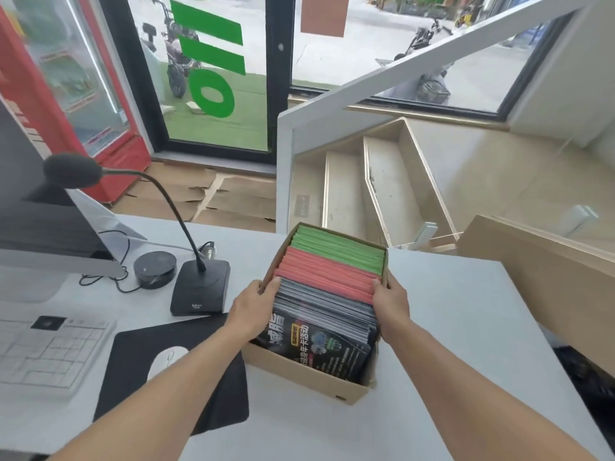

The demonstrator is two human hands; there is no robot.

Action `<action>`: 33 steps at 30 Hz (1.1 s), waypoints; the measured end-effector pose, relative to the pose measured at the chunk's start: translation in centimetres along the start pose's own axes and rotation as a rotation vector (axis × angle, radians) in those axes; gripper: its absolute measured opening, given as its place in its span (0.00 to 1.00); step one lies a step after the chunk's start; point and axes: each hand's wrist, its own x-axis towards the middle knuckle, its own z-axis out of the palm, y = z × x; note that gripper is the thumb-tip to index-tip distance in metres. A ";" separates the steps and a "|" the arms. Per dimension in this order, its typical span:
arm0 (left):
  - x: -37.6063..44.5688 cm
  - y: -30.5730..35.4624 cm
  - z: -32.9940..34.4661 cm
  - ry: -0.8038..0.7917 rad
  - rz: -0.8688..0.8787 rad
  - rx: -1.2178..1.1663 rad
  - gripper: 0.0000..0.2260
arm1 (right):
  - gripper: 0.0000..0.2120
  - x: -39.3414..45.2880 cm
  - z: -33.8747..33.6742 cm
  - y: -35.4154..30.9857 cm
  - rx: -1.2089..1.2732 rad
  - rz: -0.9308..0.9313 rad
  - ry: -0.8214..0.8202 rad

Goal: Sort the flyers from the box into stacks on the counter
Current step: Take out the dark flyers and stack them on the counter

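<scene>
A cardboard box (309, 374) stands on the white counter (449, 327), filled with upright flyers. Green flyers (339, 249) fill its far end, red flyers (327, 276) the middle, and dark printed flyers (319, 327) the near end. My left hand (251, 309) is at the box's left side with its fingertips at the edge of the dark flyers, where they meet the red ones. My right hand (391, 304) is at the right side, fingers on the same bundle's other edge. Both hands grip the dark flyers between them.
A gooseneck microphone (199, 287), a round black puck (154, 269), a monitor (43, 221), a white keyboard (46, 354) and a mouse (166, 361) on a black mat (139, 407) lie to the left. A brown carton (545, 277) sits at the right.
</scene>
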 end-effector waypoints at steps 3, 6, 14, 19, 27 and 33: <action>0.4 -0.2 0.2 -0.047 0.043 -0.080 0.26 | 0.17 -0.2 0.2 0.3 0.062 0.025 0.047; 0.3 -0.1 0.4 -0.020 0.059 -0.103 0.24 | 0.18 0.8 0.5 -0.3 0.059 0.035 0.049; 0.9 0.3 0.6 0.200 0.009 -0.103 0.19 | 0.19 4.0 3.5 -3.6 0.011 0.023 -0.014; 3.3 1.1 0.1 0.238 -0.023 -0.059 0.21 | 0.20 6.1 4.9 -5.3 0.031 0.030 -0.039; 6.9 1.7 -0.8 0.235 -0.019 -0.013 0.24 | 0.19 8.4 6.2 -6.0 -0.132 -0.083 0.037; 7.0 1.8 -0.6 0.259 -0.020 0.029 0.22 | 0.18 8.8 6.4 -5.9 -0.236 -0.116 0.089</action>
